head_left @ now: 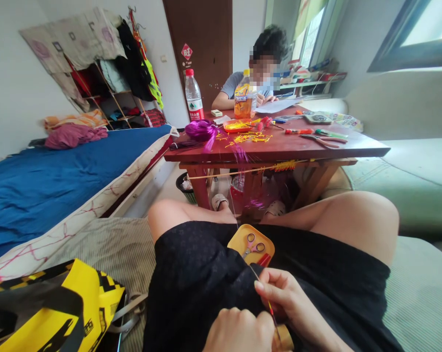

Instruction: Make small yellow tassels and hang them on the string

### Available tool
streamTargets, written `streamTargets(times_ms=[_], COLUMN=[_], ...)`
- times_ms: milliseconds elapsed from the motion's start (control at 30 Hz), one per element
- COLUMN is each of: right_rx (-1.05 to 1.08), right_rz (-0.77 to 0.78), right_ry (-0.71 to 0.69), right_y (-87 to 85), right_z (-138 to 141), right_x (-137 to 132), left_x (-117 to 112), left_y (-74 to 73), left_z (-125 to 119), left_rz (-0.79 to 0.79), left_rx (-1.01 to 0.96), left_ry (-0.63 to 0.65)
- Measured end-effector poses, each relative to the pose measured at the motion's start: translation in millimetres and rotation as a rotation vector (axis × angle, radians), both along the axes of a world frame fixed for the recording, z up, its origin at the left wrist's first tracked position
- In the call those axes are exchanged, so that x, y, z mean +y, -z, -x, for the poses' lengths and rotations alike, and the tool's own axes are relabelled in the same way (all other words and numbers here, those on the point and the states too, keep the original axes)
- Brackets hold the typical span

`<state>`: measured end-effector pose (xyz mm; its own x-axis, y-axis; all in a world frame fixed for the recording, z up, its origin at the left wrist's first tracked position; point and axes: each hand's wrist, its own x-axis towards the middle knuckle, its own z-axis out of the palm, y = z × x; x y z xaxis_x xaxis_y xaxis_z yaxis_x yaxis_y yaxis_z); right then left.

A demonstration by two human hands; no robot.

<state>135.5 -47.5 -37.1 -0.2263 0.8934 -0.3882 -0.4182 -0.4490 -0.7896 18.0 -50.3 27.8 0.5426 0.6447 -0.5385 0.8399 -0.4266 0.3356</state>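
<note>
A thin thread (232, 195) runs from the table side down to my lap. My right hand (292, 296) pinches it between thumb and fingertips. Below the pinch, a small red-and-yellow section (271, 309) shows on the line, which leads to a tan, round-looking piece (281, 338) at the bottom edge, partly hidden. My left hand (239, 330) is closed beside the line, knuckles up; whatever its fingers hold is hidden. On my lap lies a yellow tray (232, 238) with small scissors (251, 247) and a red item (265, 259).
Across the red-brown table (305, 149) sits a person (235, 85) holding paper (276, 105). On it are purple fibres (201, 131), yellow pieces (252, 138), bottles (195, 95) and pliers (323, 141). A thin stick (224, 174) crosses its front. A yellow-black bag (77, 298) lies left.
</note>
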Motion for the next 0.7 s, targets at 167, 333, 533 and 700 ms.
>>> streamTargets(times_ms=[167,333,533,700], right_rx=[0.041,-0.092,-0.135,-0.162], right_rz=[-0.067,-0.263,-0.469,-0.399], right_ry=[0.024,0.31,0.628,0.517], right_y=[-2.8,-33.3,-67.7,-55.2], right_z=[-4.0,-55.0,-107.4,-83.8], right_x=[-0.5,21.7,56.1,59.7], left_x=[5.3,26.1,105.2,159.4], left_y=[9.2,11.6,35.7,83.7], left_z=[0.1,24.6,41.4,10.8], left_rz=[0.008,-0.136,-0.284,-0.3], left_rx=[-0.012,-0.341,-0.381,-0.27], left_ry=[-0.02,-0.245,-0.469,-0.568])
